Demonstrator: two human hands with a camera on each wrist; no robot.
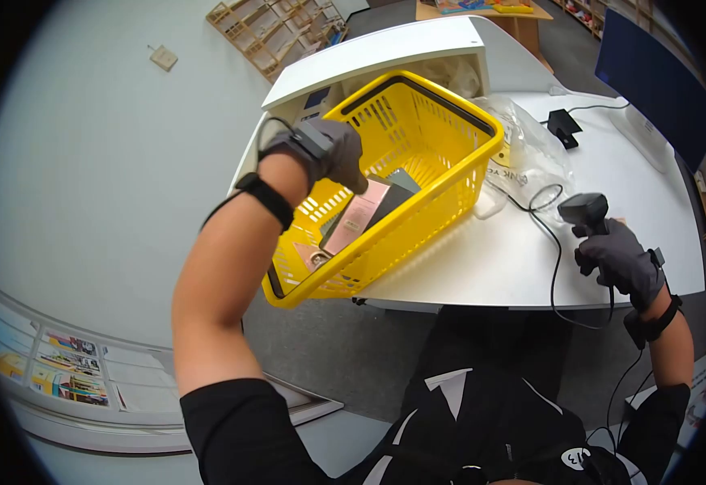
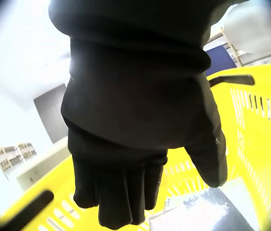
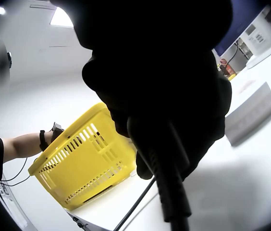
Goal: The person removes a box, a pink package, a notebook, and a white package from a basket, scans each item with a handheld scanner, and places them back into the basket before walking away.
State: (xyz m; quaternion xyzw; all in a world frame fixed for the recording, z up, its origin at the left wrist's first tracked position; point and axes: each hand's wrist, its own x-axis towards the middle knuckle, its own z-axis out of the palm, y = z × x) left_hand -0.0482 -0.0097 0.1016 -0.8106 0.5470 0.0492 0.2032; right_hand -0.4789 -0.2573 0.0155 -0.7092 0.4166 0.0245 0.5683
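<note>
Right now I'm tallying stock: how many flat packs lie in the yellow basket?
3 show: a pink pack under the left hand, a black one beside it, a grey one behind. The yellow basket may hide more beneath.

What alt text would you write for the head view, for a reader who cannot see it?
A person's gloved left hand reaches into a tilted yellow basket on a white counter, at a pink flat package. The gloved right hand grips a corded barcode scanner.
</note>
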